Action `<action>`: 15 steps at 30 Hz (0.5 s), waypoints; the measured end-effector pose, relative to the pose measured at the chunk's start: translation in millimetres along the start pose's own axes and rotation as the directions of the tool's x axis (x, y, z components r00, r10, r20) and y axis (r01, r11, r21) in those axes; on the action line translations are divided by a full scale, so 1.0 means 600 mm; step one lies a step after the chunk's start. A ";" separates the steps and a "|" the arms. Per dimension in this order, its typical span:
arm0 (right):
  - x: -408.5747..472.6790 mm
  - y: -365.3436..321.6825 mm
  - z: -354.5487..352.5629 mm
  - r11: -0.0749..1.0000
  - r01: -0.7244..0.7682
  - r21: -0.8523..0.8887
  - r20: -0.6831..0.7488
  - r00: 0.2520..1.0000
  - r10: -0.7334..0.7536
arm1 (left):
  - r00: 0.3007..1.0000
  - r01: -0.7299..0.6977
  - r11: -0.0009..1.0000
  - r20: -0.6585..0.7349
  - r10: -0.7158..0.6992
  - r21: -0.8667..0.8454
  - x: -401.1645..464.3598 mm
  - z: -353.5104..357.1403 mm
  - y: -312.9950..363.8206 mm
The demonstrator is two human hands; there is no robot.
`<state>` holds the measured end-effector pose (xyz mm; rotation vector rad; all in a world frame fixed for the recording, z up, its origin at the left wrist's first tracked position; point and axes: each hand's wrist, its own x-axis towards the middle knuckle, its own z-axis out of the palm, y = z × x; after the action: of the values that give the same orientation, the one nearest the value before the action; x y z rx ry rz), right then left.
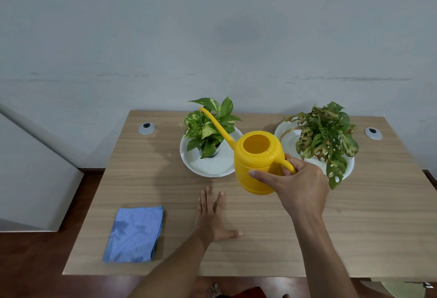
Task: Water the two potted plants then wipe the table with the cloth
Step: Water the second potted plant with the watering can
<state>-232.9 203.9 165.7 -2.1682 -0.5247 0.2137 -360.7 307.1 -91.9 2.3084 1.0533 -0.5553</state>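
Note:
A yellow watering can hangs above the table, held by its handle in my right hand. Its long thin spout reaches up and left over the left potted plant, a green variegated plant standing in a white saucer. The right potted plant, with holed, partly browned leaves, stands in another white saucer just right of the can. My left hand lies flat on the wooden table with fingers spread. A folded blue cloth lies near the front left corner.
Two round grey cable grommets sit in the table's back corners. A pale wall stands right behind the table. A white panel leans at the left. Dark wooden floor and a bare foot show below the front edge.

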 end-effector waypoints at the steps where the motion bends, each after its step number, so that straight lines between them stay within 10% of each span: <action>1: 0.000 0.000 -0.001 1.000 -0.003 0.001 0.002 1.000 0.003 | 1.000 0.002 1.000 0.001 -0.002 0.000 0.000 0.000 0.000; 15: 0.000 0.008 -0.016 0.998 -0.035 0.042 -0.005 0.999 0.036 | 1.000 -0.003 1.000 -0.026 0.002 -0.010 0.000 0.004 -0.001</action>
<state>-228.2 194.5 167.9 -2.1375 -0.4745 0.2356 -361.6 306.1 -94.2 2.3134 1.0627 -0.5193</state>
